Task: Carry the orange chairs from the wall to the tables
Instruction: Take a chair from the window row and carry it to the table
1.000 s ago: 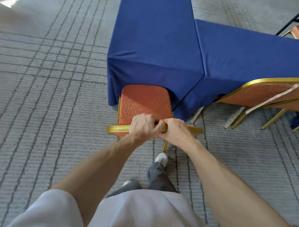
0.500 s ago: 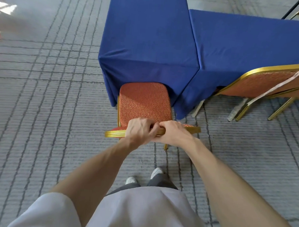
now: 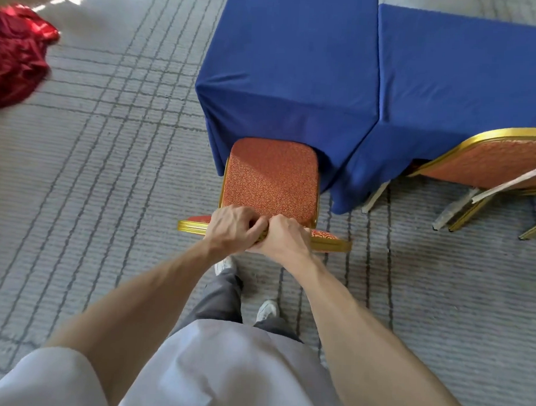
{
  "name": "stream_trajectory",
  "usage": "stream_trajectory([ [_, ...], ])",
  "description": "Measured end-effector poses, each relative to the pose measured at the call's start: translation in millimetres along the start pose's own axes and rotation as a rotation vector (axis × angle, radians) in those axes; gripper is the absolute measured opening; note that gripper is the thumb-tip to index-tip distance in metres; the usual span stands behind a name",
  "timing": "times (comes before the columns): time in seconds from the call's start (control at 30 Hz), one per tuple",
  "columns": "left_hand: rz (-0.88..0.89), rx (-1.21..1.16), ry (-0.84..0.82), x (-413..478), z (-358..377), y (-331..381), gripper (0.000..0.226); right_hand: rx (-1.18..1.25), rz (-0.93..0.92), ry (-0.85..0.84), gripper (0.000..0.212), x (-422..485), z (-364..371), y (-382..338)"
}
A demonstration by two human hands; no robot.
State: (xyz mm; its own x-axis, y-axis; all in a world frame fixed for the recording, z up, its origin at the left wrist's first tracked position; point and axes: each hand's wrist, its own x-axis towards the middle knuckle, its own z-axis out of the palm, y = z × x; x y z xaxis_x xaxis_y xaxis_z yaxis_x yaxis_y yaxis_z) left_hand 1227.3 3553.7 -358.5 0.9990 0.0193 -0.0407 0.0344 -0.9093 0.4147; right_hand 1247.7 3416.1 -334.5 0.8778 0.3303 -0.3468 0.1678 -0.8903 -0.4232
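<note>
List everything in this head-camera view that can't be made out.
- Head view: the front of the orange chair seat is hidden under the blue-draped table.
- The fingertips of the left hand and right hand are curled out of sight round the chair's backrest rail.
- The second chair is cut off by the right edge.
- The red cloth is blurred and cut off by the left edge.

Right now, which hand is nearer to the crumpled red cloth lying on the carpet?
Left. The left hand grips the gold top rail of the orange padded chair on the side toward the crumpled red cloth; the right hand grips the same rail beside it, farther away.
</note>
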Motion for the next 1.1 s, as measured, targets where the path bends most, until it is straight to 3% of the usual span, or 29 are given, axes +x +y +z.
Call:
stream_trajectory([
  [0.23, -0.137, -0.024, 0.024, -2.0, -22.4, -19.6, 0.053, 0.004, -0.042, 0.012, 0.058, 10.4, 9.1, -25.8],
  [0.43, -0.303, -0.241, 0.048, 10.4, -35.9, -12.9, 0.042, -0.043, -0.191, -0.211, 0.042, 27.8, -13.4, -6.9],
  [0.77, -0.334, -0.232, -0.047, -19.7, -59.3, -26.9, 0.032, -0.186, -0.205, -0.373, 0.054, 36.0, -26.2, -21.9],
  [0.93, -0.354, -0.228, -0.073, -30.3, -66.1, -38.8, 0.027, -0.154, -0.248, -0.279, 0.059, 25.6, -22.2, -45.3],
  [1.1, -0.446, -0.267, -0.009, -63.5, -97.2, -75.5, 0.029, -0.042, -0.291, -0.216, 0.079, 28.5, -13.5, -100.5],
])
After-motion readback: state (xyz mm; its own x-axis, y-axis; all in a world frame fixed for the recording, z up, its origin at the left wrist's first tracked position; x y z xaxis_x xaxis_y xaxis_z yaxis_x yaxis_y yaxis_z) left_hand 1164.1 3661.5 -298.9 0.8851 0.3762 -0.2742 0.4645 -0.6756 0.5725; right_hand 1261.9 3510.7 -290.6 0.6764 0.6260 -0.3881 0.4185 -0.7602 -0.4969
